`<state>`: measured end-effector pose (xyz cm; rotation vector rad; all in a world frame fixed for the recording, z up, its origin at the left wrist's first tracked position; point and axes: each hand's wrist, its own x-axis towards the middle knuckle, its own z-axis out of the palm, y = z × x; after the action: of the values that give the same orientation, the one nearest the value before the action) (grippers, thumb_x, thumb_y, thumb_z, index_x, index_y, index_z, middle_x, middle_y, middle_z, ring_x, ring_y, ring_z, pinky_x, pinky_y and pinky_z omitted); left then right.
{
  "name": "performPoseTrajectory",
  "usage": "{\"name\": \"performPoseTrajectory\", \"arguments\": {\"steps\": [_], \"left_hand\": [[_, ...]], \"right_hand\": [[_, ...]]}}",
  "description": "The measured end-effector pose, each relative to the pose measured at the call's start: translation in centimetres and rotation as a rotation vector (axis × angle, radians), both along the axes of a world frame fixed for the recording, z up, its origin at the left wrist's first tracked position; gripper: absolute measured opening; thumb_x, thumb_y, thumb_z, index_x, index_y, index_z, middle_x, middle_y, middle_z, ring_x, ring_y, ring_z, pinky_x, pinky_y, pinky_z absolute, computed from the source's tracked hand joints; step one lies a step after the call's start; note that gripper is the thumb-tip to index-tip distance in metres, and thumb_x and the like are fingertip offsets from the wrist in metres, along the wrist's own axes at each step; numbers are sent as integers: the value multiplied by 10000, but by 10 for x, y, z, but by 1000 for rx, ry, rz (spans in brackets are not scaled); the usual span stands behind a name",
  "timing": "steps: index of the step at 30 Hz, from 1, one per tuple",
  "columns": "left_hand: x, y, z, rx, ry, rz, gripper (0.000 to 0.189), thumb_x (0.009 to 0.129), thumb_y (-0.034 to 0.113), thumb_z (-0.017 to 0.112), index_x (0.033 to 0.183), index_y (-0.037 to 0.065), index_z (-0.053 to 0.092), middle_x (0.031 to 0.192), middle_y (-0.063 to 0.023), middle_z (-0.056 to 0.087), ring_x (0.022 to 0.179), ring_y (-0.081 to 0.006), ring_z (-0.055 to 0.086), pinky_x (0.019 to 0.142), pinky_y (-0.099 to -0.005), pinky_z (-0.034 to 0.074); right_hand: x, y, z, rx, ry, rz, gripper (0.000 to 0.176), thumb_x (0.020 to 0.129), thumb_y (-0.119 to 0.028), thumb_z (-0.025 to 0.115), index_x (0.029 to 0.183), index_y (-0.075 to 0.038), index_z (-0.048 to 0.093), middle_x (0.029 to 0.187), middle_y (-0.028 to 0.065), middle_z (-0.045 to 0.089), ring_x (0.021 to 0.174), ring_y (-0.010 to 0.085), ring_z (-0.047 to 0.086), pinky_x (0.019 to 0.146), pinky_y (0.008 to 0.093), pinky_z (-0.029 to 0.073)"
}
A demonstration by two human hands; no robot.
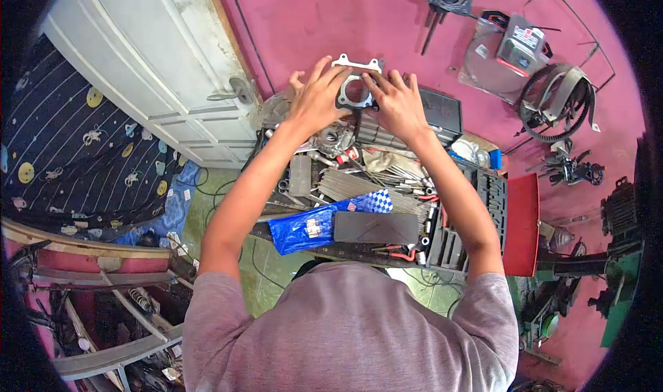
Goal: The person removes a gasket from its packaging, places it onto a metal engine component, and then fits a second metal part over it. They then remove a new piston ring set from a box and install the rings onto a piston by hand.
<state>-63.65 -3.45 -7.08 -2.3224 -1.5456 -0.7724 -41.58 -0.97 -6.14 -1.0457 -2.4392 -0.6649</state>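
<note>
Held up in front of the pink wall is a metal engine cylinder block (356,79), with a pale machined face, a round bore and a flange with two lugs at its top. My left hand (319,96) grips its left side, fingertips on the upper edge. On the opposite side my right hand (398,103) holds it, fingers bent over the rim. The undersides of both grips are hidden. Below the hands, a greasy round metal engine part (334,136) lies on the cluttered workbench.
The bench holds metal rods (362,192), a blue packet (304,228), a dark oblong box (376,228) and an open socket case (483,195) with a red lid (521,225). A drawer cabinet (442,112) stands behind. Left is a white door (159,61); parts hang on the wall.
</note>
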Motion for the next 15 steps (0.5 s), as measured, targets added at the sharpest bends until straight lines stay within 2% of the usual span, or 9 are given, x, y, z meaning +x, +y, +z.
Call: {"name": "performPoseTrajectory", "arguments": {"steps": [6, 10, 12, 15], "left_hand": [[44, 17, 39, 203, 55, -90, 804, 662, 403, 902, 1383, 186, 620, 1449, 43, 544, 1445, -188, 371, 998, -607, 299], [75, 31, 72, 269, 100, -98, 861, 626, 414, 911, 1409, 223, 607, 1468, 74, 543, 1447, -180, 384, 1019, -584, 255], [89, 39, 90, 338, 151, -106, 825, 644, 445, 894, 1393, 226, 626, 1451, 75, 551, 1435, -185, 394, 1011, -590, 260], [109, 46, 119, 400, 195, -99, 809, 650, 465, 885, 1385, 234, 634, 1442, 70, 556, 1423, -186, 402, 1003, -585, 269]], "right_hand": [[54, 3, 48, 142, -31, -36, 808, 721, -412, 845, 1434, -130, 592, 1401, -6, 627, 1168, 231, 539, 1016, 501, 394], [85, 7, 79, 215, -13, -86, 818, 704, -406, 852, 1433, -139, 595, 1404, -10, 625, 1172, 229, 540, 1032, 501, 384], [100, 9, 95, 248, -23, -116, 760, 725, -350, 837, 1404, -92, 612, 1413, 27, 614, 1238, 247, 527, 1058, 514, 380], [120, 15, 118, 290, 51, -106, 722, 743, -329, 817, 1400, -106, 618, 1393, 26, 633, 1237, 247, 532, 1059, 516, 376]]}}
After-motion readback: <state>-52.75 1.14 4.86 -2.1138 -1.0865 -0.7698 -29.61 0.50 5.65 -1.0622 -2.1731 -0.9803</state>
